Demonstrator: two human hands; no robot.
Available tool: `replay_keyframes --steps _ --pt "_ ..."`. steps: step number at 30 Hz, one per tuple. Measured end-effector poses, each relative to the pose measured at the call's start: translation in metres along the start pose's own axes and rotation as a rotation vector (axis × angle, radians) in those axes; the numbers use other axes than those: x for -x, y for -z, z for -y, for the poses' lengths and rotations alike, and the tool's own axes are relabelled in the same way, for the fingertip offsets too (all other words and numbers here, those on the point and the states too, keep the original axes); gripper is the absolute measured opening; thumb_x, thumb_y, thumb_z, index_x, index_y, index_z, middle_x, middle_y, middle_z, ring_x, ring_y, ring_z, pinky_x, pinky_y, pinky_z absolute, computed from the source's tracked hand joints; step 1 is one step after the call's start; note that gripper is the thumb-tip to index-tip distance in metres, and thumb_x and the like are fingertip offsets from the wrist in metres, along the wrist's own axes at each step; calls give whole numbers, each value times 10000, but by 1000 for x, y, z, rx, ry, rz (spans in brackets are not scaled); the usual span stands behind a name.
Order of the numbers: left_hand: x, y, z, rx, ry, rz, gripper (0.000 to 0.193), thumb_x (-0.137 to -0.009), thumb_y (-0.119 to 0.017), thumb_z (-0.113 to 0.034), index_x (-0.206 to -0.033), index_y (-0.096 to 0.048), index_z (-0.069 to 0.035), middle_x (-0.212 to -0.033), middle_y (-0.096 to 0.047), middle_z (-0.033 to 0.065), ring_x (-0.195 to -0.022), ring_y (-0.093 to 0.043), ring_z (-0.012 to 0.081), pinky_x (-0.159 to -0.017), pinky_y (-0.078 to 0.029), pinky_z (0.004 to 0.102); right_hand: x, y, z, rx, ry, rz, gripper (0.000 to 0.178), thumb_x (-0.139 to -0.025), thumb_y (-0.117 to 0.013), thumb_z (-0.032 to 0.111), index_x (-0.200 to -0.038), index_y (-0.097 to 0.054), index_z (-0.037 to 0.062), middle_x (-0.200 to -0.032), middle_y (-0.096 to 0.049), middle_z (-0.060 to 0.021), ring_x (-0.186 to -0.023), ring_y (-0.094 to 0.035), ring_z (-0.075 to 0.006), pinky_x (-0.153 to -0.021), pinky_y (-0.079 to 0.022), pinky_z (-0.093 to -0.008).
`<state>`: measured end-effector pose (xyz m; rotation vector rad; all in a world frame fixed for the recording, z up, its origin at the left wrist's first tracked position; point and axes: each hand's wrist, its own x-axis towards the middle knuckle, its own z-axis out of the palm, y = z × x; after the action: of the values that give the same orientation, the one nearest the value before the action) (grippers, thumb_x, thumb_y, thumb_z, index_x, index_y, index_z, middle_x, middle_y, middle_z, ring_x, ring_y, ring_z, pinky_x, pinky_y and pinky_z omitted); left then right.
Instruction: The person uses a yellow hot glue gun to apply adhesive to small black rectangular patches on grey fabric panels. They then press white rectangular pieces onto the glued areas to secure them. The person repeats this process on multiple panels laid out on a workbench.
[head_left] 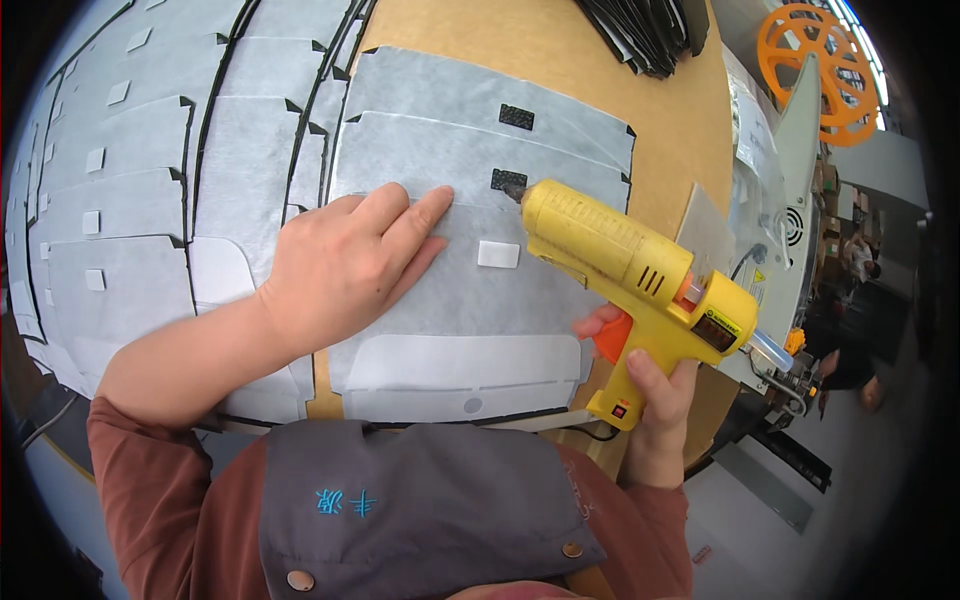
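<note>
The brown tabletop [685, 110] stretches out before me, with overlapping pale grey sheets [410, 265] on it, their layered edges running across from left to right. Over their right part I hold the yellow glue gun [610, 240], its long axis slanting from the rear end at my lower right up to the nozzle [514, 192], which points left and away from me. My right hand [665, 390] is wrapped round its handle, a finger at the orange trigger [612, 338]; I cannot tell whether it is squeezed. My left hand [345, 250] lies over the sheets, forefinger reaching right and away, thumb apart below it, pinching nothing that shows. Two black patches [505, 179] lie one beyond the other, long sides running left to right. The nozzle is at the right end of the nearer one; touching or just above, I cannot tell. My left fingertips are closer to that patch than my right hand is. The small white rectangle [498, 254] lies on my side of it, between left hand and gun, clear of my fingers.
</note>
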<state>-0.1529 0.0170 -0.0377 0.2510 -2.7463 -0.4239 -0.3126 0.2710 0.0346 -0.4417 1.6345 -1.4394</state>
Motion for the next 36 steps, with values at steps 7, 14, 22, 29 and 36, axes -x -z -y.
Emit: replay_keyframes --steps 7,14,22,29,36 --pt "0 1 2 18 -2 15 433 -798 -756 -185 -1212 -647 -120 -748 -505 -1 -552 -524 136 -458 -407 283 -7 -4 -1 -28 25 -5 576 -860 -629 101 -1378 -406 -21 -1157 -616 -199 -1061 -633 -303 -935 -492 -423" --pt "1 0 3 25 -8 25 453 -794 -761 -184 -1224 -639 -110 -745 -495 0 -551 -513 129 -456 -402 277 -7 -1 -3 8 -15 -22 569 -862 -629 109 -1373 -414 -19 -1142 -621 -201 -1057 -636 -301 -917 -497 -411" --pt "-1 1 3 23 -12 36 455 -800 -759 -191 -1230 -636 -107 -743 -491 0 -545 -503 127 -453 -396 274 -6 -2 -5 -20 5 -52 560 -862 -632 134 -1356 -429 -32 -1125 -621 -207 -1025 -642 -297 -905 -499 -410" --pt "-1 2 2 20 -11 31 457 -791 -762 -187 -1225 -640 -114 -741 -490 -2 -542 -497 128 -449 -388 278 -9 -7 -5 11 7 -131 566 -831 -644 199 -1305 -463 -51 -1081 -635 -192 -977 -661 -292 -817 -517 -365" --pt "-2 1 2 17 -16 44 460 -786 -765 -185 -1223 -641 -114 -738 -488 -2 -541 -493 128 -449 -385 279 -15 -2 -12 2 20 -78 555 -854 -636 188 -1328 -459 -42 -1107 -637 -182 -993 -658 -278 -821 -511 -358"
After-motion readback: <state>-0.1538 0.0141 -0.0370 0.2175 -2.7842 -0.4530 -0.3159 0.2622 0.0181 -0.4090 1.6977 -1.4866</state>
